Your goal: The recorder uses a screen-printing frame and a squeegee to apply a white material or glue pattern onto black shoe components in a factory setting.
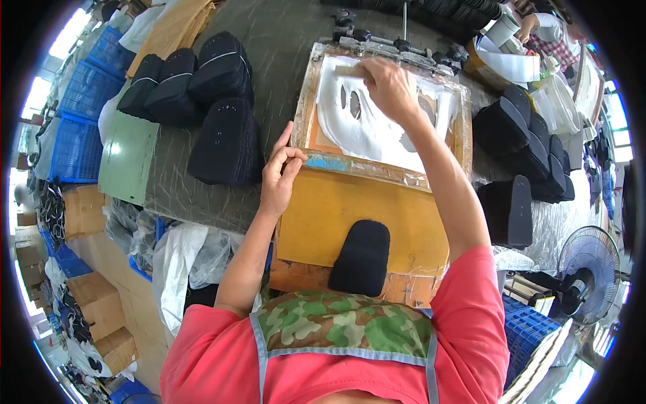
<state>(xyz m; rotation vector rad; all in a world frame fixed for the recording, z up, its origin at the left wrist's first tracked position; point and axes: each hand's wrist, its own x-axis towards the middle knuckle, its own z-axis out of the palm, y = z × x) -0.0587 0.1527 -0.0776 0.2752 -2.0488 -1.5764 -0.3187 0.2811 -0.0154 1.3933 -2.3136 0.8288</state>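
Observation:
A wooden-edged screen printing frame [301, 128] lies on the table in front of me, its mesh smeared with thick white ink [346, 131]. Near the mesh's far side, my right hand [391, 86] is closed around a squeegee [348, 71], mostly hidden by the fingers. My left hand [279, 172] grips the frame's near left corner with thumb and bent fingers, one finger stretched along its side. Closer to me, a single black rounded fabric piece [361, 258] lies flat on a yellow board [316, 215].
Stacks of similar black pieces [225, 145] stand left of the frame, more [508, 124] to the right. Hinge clamps [377, 39] hold the frame's far edge. A fan [585, 276] and blue crates [74, 148] flank the table. Another person [552, 30] is at far right.

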